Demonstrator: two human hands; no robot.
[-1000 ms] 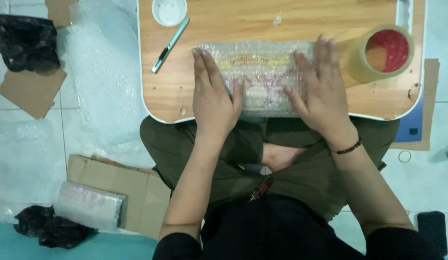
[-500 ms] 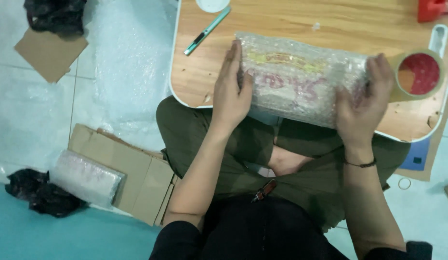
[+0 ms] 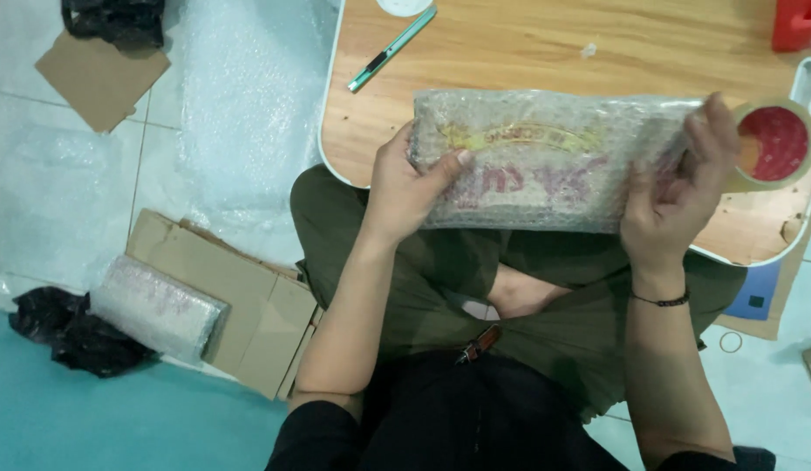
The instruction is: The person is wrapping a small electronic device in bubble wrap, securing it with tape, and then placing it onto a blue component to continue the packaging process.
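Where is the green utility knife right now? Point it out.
In the head view, the green utility knife lies on the wooden table at upper centre, near its left edge, beyond the bubble-wrapped package.

A seated person grips a bubble-wrapped package (image 3: 545, 161) at both ends, left hand (image 3: 405, 187) and right hand (image 3: 676, 196), above the edge of a wooden worktop (image 3: 528, 44). A green utility knife (image 3: 391, 50) and a roll of packing tape (image 3: 772, 144) lie on the worktop. On the floor to the left, a second wrapped parcel (image 3: 157, 307) rests on flattened cardboard (image 3: 240, 305).
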